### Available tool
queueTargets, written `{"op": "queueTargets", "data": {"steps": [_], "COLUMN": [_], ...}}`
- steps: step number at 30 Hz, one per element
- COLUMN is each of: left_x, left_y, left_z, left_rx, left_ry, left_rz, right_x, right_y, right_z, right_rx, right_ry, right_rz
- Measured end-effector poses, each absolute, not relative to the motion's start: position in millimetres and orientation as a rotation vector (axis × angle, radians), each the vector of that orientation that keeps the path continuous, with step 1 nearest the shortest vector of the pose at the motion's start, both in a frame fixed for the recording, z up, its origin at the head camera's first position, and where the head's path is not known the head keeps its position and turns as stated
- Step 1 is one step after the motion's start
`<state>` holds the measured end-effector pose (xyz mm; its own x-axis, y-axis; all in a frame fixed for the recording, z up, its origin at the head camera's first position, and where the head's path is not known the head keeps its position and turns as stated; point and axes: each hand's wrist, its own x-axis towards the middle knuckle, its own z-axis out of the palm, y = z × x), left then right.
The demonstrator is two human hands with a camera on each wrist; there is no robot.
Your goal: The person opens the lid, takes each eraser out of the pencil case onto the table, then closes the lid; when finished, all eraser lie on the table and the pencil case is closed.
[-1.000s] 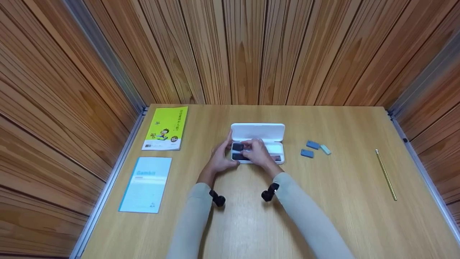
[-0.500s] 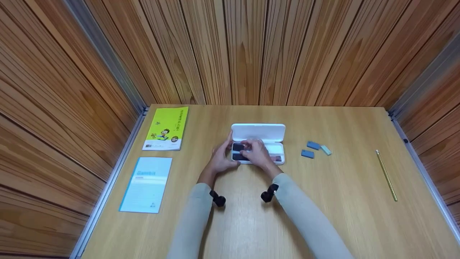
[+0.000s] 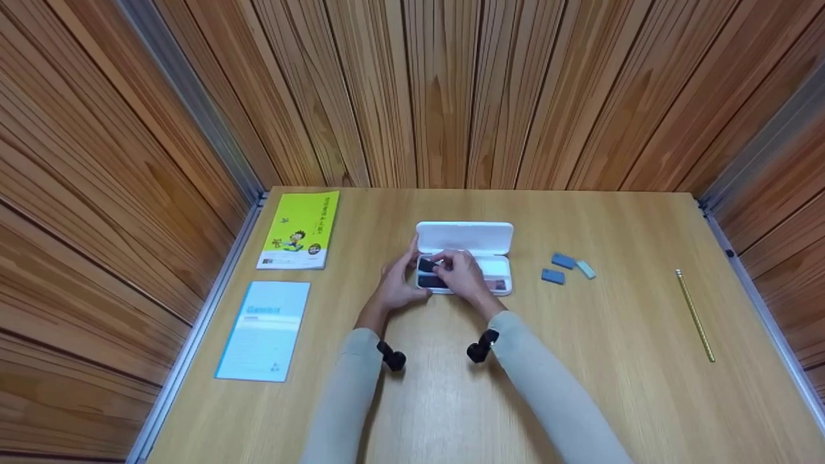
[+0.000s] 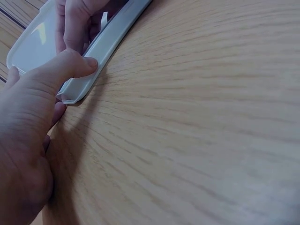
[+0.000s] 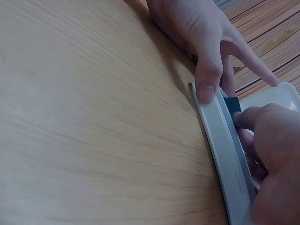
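Note:
A white pencil case lies on the table with its lid raised at the back. My left hand grips its left end, the thumb pressing on the front wall. My right hand reaches into the case and pinches a dark eraser-like block, which stands tilted above the rim in the right wrist view. Another dark block lies in the front left part of the case. Toward the front right inside is a pinkish-brown piece, partly behind my right hand.
Right of the case lie two blue blocks and a pale teal block. A gold pencil lies at the far right. At left are a yellow-green book and a light blue notebook. Wooden walls surround the table.
The dark block under my right fingers has gone from lying level to tilted. My left hand keeps its grip on the case, and both arms stay nearly in place.

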<state>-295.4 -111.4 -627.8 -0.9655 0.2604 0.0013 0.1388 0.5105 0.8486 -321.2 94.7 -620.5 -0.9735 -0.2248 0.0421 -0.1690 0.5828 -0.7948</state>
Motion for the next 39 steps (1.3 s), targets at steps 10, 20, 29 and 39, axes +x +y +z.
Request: {"op": "queueTargets", "data": {"steps": [10,20,29,39], "left_x": [-296,-297,-296,-295], "left_y": [-112,-113,-113,-113], "left_z": [-627,-630,-630,-631], "left_rx": [0.400,0.412,0.390,0.356], "left_ry": [2.624,2.617,2.617,2.631], "left_rz": [1.470,1.495,1.475,1.451], "right_x": [-327,-321,-322,-311], "right_y": [94,94,100,104], "right_z": [-629,-625,-617,-593], "right_rx": [-0.293,-0.422,-0.343,-0.353], "right_ry": [2.703,2.782,2.653,2.643], "right_rz": [-1.354,-1.377,-1.523,-1.595]}}
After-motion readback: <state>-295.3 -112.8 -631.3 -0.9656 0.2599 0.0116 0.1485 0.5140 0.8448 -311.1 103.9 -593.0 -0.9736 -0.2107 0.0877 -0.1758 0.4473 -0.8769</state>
